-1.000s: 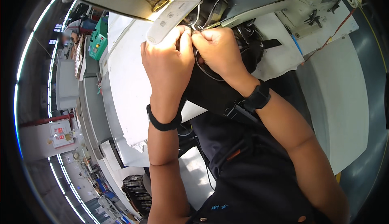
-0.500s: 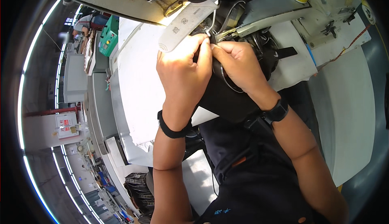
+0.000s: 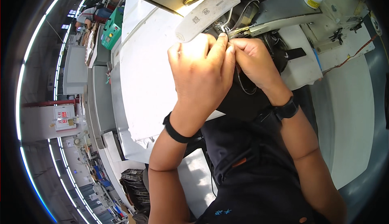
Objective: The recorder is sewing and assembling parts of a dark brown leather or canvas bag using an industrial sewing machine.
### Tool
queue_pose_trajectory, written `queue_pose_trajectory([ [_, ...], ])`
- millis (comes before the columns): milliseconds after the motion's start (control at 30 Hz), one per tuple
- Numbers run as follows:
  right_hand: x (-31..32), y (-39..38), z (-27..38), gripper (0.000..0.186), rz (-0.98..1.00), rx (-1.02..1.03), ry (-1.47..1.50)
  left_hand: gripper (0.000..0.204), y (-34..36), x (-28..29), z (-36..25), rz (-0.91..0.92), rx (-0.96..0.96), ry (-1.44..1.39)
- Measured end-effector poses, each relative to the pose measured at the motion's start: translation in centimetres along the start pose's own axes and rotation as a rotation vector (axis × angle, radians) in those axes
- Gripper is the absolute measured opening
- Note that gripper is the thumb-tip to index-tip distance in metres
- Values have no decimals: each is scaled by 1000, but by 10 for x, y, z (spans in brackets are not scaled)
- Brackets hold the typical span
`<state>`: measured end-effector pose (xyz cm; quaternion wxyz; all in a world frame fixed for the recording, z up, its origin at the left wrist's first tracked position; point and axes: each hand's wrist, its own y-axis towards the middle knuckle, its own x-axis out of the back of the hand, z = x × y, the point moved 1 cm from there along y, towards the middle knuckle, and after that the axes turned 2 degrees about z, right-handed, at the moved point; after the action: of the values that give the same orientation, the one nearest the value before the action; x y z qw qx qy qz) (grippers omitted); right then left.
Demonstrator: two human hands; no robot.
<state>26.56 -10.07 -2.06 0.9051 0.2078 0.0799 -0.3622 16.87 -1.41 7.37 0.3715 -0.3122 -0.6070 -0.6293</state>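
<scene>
- Nearest, over the dark clothing [image 3: 239,143]: left forearm [image 3: 166,179] rising steeply, right forearm [image 3: 312,155] slanting inward. Settle both elbows and steer from the wrists, for small, even corrections.
- Next, left hand [image 3: 200,72]: back upward, thumb and forefinger stretched forward. Closed at the grip, apparently on the edge of the black piece [image 3: 243,104], with the exact contact hidden under the fingers.
- Just beside, right hand [image 3: 261,64]: angled in from the other side, wrist lower than fingertips. Pinched closed too, thumb against bent forefinger, apparently on the same edge; cannot tell how much fabric is caught.
- Below and between the hands: black piece, with a silver-toothed strip [image 3: 244,90] looping beneath the right hand. Support that slack, so as not to drag on the pinch.
- Directly ahead of the fingertips: metal foot parts [image 3: 224,26]. Judged step: lining up the edge there. Match layers flush, tension both sides lightly and equally, avoid stretching, and clear the fingertips before running the machine.
- Above the left knuckles: white oblong bar [image 3: 206,15]. Lift carefully to avoid knocking it.
- Farther: grey-topped machine arm [image 3: 283,11]; leftward, white-covered surface [image 3: 146,66], then green box [image 3: 112,28].
</scene>
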Motion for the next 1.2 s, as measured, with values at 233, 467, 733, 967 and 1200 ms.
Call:
queue_pose_trajectory([
  [233,4,-1,9,29,50,-186,3,26,7,14,19,164,-38,-317],
  [467,5,1,3,36,51,-176,1,21,14,8,43,294,198,-695],
  [733,7,1,-2,38,57,-108,24,16,9,-23,47,241,587,-1187],
  [967,12,1,0,36,84,-123,-42,15,17,-35,62,443,687,-1484],
  [1200,12,5,3,38,99,-131,-68,21,22,-35,65,390,547,-1253],
])
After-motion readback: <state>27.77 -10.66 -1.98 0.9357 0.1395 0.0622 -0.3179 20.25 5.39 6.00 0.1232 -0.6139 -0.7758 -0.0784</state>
